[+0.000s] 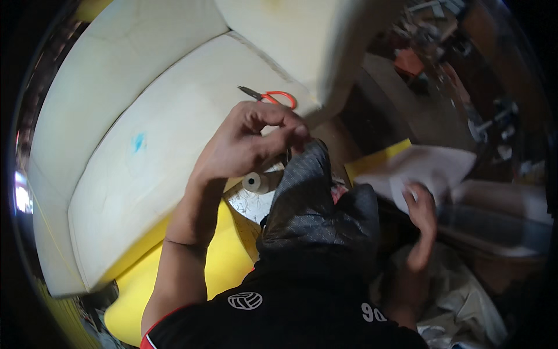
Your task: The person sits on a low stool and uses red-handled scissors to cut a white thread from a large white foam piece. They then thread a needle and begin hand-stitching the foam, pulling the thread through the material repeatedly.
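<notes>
In front of my knee, my left hand is raised with thumb and index finger curled toward each other; whether they hold something small, I cannot make out. Just beyond it, red-handled scissors lie on a white padded seat marked with a blue smudge. A pale roll with a hollow core sits below that hand. At the right, my right hand, blurred, has its fingers loosely apart at a white sheet; whether it touches the sheet is unclear. Yellow material lies under that sheet.
The seat's curved back and a side panel surround it. A yellow foam piece is at lower left. My legs fill the middle. Cluttered tools and scraps are at upper right, pale fabric at lower right.
</notes>
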The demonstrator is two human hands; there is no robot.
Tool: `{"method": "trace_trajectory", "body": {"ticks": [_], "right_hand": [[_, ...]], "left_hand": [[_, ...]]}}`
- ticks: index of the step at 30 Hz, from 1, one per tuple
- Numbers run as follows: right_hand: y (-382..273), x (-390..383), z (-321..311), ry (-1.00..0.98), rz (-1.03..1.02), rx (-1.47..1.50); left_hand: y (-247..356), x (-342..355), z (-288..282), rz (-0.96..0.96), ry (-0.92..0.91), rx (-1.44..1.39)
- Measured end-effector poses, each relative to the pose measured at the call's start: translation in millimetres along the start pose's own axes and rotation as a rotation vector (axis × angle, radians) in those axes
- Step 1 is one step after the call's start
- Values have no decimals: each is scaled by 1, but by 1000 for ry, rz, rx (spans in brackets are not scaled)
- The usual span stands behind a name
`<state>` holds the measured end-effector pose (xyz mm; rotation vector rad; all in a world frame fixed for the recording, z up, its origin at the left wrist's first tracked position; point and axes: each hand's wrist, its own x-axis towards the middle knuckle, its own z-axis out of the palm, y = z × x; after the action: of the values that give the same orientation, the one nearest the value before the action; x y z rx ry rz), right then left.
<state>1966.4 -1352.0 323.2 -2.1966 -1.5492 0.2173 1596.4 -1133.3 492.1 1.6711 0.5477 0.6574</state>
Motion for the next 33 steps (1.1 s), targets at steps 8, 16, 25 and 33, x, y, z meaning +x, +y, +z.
{"method": "trace_trajectory", "body": {"ticks": [8, 16, 25, 33], "right_hand": [[-222, 23, 2, -247, -326, 1451], [-210, 9, 30, -118, -105, 1202], [-203, 6, 34, -54, -2, 1309], [-194, 4, 38, -318, 53, 1440]], "left_hand": [[15, -8, 36, 463, -26, 989], [-35, -20, 44, 511, 20, 1024], [-104, -55, 104, -77, 230, -396], [-117, -48, 102, -165, 160, -828]]}}
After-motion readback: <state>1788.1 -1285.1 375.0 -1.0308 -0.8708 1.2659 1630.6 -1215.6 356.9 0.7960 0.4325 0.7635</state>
